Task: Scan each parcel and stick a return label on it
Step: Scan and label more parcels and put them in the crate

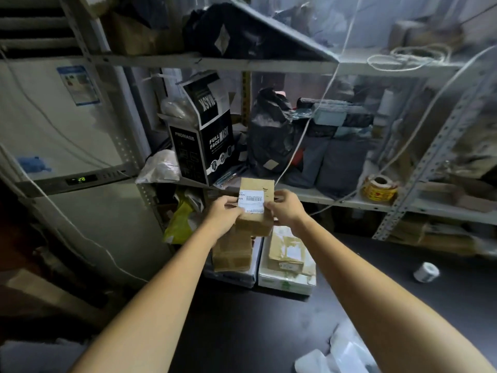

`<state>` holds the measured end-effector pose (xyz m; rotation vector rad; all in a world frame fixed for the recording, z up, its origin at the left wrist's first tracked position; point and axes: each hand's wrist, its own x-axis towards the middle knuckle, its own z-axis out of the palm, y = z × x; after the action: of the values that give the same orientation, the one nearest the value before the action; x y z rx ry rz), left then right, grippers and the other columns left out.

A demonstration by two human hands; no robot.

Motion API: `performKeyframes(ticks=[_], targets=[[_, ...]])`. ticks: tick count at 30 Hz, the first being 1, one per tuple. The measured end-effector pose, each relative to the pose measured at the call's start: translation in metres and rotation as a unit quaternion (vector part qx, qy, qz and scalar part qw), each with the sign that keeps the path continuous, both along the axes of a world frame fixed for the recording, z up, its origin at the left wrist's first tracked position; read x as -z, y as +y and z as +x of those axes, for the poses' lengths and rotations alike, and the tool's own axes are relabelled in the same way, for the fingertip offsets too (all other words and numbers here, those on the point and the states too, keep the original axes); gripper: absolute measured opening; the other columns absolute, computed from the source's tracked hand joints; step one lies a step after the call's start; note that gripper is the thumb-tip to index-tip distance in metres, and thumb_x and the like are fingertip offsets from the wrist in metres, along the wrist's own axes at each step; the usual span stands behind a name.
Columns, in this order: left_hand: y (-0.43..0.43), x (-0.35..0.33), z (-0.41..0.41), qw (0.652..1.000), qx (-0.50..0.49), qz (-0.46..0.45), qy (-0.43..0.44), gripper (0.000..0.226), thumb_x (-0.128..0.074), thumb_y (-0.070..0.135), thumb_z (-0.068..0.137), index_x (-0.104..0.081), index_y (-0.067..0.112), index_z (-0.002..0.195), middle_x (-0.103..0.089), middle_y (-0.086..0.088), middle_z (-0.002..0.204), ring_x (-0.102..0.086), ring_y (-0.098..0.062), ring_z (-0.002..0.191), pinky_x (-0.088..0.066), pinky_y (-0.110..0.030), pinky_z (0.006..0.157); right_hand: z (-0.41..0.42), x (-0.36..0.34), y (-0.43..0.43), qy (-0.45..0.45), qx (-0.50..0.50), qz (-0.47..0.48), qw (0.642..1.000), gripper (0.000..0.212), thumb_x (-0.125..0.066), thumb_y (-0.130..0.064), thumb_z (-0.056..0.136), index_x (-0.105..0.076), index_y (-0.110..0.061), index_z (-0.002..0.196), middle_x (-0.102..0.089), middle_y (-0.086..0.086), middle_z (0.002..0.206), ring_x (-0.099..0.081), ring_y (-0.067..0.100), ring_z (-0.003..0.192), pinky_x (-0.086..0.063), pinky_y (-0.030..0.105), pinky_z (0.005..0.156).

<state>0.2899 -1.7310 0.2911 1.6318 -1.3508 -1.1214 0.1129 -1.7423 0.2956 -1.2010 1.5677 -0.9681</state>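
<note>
Free room over dark surface (242, 319); crowded shelf (304, 195) behind.

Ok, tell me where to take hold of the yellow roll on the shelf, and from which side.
Best take the yellow roll across its outer rim, from the front and above: it lies near the shelf edge, core hole tilted up, and the slanted perforated upright crowds its right side.

— Where's the camera?
— On the person's head. It is wide-angle and faces forward and down along both forearms.
— How near?
— Close. The left hand (223, 211) and right hand (286, 208) meet on the parcel (256, 223) mid-frame, with shelving (295, 64) filling the upper half and dark tabletop (242, 332) the lower.
</note>
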Motion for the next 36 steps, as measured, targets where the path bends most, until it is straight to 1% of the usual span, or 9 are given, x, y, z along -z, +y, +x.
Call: performKeyframes(ticks=[6,11,18,23,25,28,30,32,36], targets=[[0.053,-0.02,-0.108,0.999,0.048,-0.017,-0.007,0.041,-0.072,0.01,0.083,-0.058,0.017,0.121,-0.066,-0.003,0.112,-0.063,-0.02,0.101,-0.052,-0.039,0.094,-0.108,-0.02,0.064,0.005,0.053,-0.024,0.998,0.031,-0.066,-0.015,0.088,-0.054,-0.019,0.116,-0.064,0.005,0.115,-0.065,0.022,0.099,-0.061,0.046,0.075],[0.12,-0.016,-0.204,0.998,0.062,0.0,0.027,0.053,-0.07,0.006,0.081,-0.053,0.021,0.128,-0.062,-0.003,0.117,-0.063,-0.023,0.106,-0.053,-0.047,0.095,-0.203,-0.012,0.128,0.001,0.062,-0.003,0.998,0.045,-0.069,-0.013,0.086,-0.052,-0.017,0.128,-0.065,0.007,0.114,-0.064,0.025,0.104,-0.06,0.05,0.081],[0.215,0.016,-0.298,0.994,0.098,0.01,0.041,0.053,-0.068,0.002,0.083,-0.054,0.023,0.129,-0.066,0.002,0.11,-0.064,-0.015,0.1,-0.056,-0.033,0.084,-0.302,0.026,0.211,0.036,0.041,0.033,0.998,0.051,-0.065,-0.012,0.085,-0.052,-0.018,0.134,-0.066,0.007,0.117,-0.064,0.026,0.107,-0.057,0.05,0.088],[0.256,0.049,-0.336,0.992,0.115,0.053,0.015,0.06,-0.068,-0.002,0.081,-0.051,0.015,0.135,-0.065,-0.004,0.123,-0.062,-0.019,0.113,-0.051,-0.042,0.099,-0.34,0.064,0.258,0.037,0.049,0.071,0.996,0.045,-0.064,-0.013,0.086,-0.054,-0.016,0.13,-0.066,0.005,0.119,-0.063,0.025,0.108,-0.055,0.051,0.093],[0.269,0.068,-0.347,0.99,0.121,0.073,0.019,0.061,-0.066,-0.006,0.081,-0.05,0.014,0.136,-0.064,-0.006,0.125,-0.062,-0.017,0.111,-0.053,-0.036,0.095,-0.351,0.083,0.274,0.039,0.048,0.091,0.994,0.044,-0.064,-0.014,0.088,-0.053,-0.016,0.13,-0.064,0.003,0.122,-0.062,0.024,0.109,-0.055,0.05,0.093],[0.285,0.097,-0.359,0.986,0.139,0.094,0.001,0.066,-0.066,-0.006,0.082,-0.047,0.026,0.136,-0.065,0.004,0.114,-0.064,-0.002,0.093,-0.055,-0.015,0.067,-0.364,0.111,0.295,0.044,0.044,0.128,0.99,0.044,-0.064,-0.012,0.089,-0.051,-0.019,0.131,-0.064,0.003,0.118,-0.062,0.024,0.108,-0.057,0.049,0.09],[0.291,0.114,-0.365,0.981,0.149,0.123,0.005,0.074,-0.066,-0.005,0.083,-0.039,0.03,0.144,-0.064,0.003,0.12,-0.063,-0.003,0.102,-0.057,-0.024,0.085,-0.37,0.127,0.305,0.041,0.051,0.142,0.988,0.043,-0.064,-0.01,0.089,-0.05,-0.02,0.129,-0.065,0.002,0.111,-0.064,0.023,0.103,-0.058,0.048,0.086],[0.295,0.128,-0.371,0.978,0.149,0.146,0.004,0.082,-0.066,-0.005,0.084,-0.03,0.027,0.15,-0.06,-0.005,0.13,-0.06,-0.019,0.117,-0.049,-0.041,0.102,-0.375,0.141,0.312,0.03,0.062,0.15,0.986,0.042,-0.063,-0.008,0.089,-0.049,-0.02,0.128,-0.065,0.001,0.104,-0.065,0.023,0.098,-0.059,0.049,0.082],[0.297,0.156,-0.379,0.973,0.172,0.15,-0.023,0.067,-0.065,-0.003,0.084,-0.045,0.028,0.14,-0.061,-0.003,0.125,-0.061,-0.022,0.112,-0.052,-0.043,0.097,-0.38,0.166,0.32,0.025,0.073,0.163,0.984,0.044,-0.062,-0.005,0.09,-0.048,-0.017,0.13,-0.063,-0.001,0.095,-0.064,0.018,0.088,-0.058,0.047,0.085]])
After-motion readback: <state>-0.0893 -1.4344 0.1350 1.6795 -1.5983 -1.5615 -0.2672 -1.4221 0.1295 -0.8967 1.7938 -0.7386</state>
